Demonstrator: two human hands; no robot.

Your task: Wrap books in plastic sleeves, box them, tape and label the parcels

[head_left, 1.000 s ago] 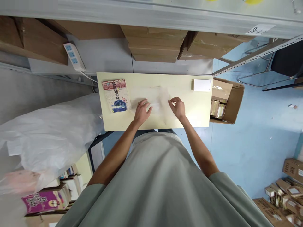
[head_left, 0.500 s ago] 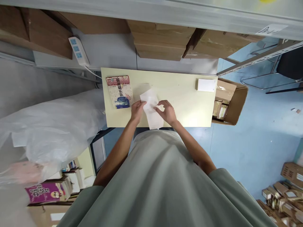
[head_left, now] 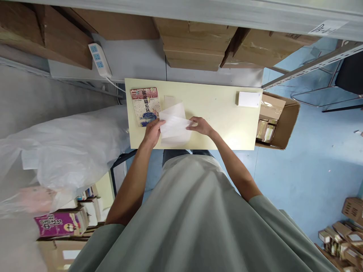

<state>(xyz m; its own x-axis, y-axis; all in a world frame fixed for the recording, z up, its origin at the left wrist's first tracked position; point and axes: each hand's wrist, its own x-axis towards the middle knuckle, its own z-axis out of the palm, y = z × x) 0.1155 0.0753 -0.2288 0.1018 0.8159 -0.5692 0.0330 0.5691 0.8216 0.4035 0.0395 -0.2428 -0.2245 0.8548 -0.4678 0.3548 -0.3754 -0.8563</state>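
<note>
Between my hands is a thin white translucent sheet (head_left: 175, 124), spread over the pale yellow table (head_left: 224, 124) near its front edge. It looks like paper or a thin plastic bag; I cannot tell which. My left hand (head_left: 153, 132) pinches its left edge, close to the lower corner of the book. My right hand (head_left: 200, 125) pinches the right edge between thumb and fingers. The book (head_left: 145, 106), with a red and cream cover and a blue coil picture, lies flat at the table's left. Behind the sheet, a small pale piece (head_left: 169, 100) lies on the table.
A white stack of cards or labels (head_left: 248, 99) sits at the table's right end. Beside it stands an open carton (head_left: 286, 121). Cardboard boxes (head_left: 193, 45) and a power strip (head_left: 100, 60) are behind. Plastic wrap (head_left: 76, 139) bulges at left.
The sheet has gone from a narrow, slanted shape to a wider spread. My left hand has moved left with its edge, toward the book; my right hand now pinches the right edge.
</note>
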